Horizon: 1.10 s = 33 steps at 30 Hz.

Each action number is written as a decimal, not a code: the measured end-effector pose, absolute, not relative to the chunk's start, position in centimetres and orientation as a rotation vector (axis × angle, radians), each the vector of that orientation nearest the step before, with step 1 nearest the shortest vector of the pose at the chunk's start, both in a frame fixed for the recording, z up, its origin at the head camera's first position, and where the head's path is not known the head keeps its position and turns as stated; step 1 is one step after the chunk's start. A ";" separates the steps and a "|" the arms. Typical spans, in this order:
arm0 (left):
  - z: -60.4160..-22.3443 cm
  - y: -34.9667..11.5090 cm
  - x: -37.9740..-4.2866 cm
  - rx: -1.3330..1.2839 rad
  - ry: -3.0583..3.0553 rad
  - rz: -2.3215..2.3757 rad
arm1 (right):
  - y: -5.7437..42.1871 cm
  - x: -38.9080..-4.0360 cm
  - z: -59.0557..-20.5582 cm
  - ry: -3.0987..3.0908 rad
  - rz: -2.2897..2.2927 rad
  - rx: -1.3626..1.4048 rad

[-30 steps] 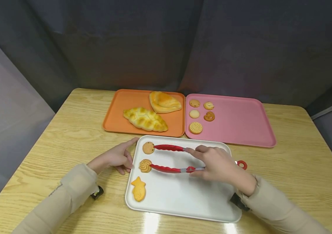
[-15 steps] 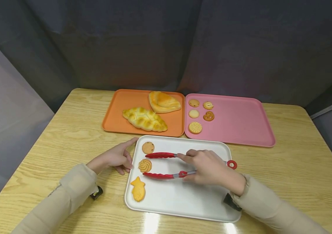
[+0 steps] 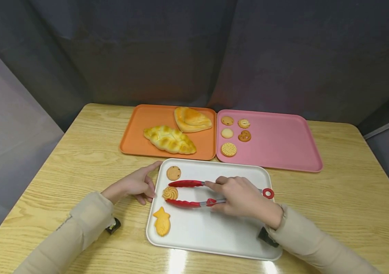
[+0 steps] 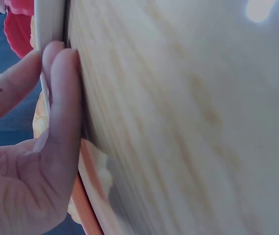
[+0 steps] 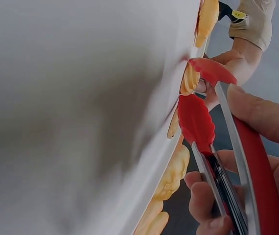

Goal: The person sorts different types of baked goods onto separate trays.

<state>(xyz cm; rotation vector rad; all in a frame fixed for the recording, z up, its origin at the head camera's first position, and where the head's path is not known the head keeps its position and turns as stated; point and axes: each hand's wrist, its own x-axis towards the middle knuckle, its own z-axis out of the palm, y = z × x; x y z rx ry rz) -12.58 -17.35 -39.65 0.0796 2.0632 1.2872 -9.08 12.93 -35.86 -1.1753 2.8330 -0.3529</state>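
Note:
My right hand holds a pair of red-tipped tongs over the white tray. The tongs' two tips stand on either side of a swirl cookie; in the right wrist view the cookie sits between the red tips. A chip cookie lies behind it, and a fish-shaped cookie in front. At the tray's left edge my left hand grips the rim, its thumb and fingertips meeting there in the left wrist view, where the hand is close up.
An orange tray with a braided bread and a folded bread stands behind. Beside it, a pink tray carries several small cookies, including a pretzel and a round one. A dark curtain hangs behind the table.
The tongs have shifted left and toward me, from tips at the chip and swirl cookies to either side of the swirl cookie, and their tips have drawn closer. My left hand keeps its place.

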 end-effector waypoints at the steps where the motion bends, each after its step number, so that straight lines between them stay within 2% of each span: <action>1: -39.7 -17.4 -12.6 0.080 2.062 1.288 | 13.0 -9.0 -35.9 2.834 -0.352 -1.170; 33: -39.8 -17.2 -12.6 0.062 2.077 1.270 | 15.2 -8.3 -35.1 2.993 -0.431 -1.173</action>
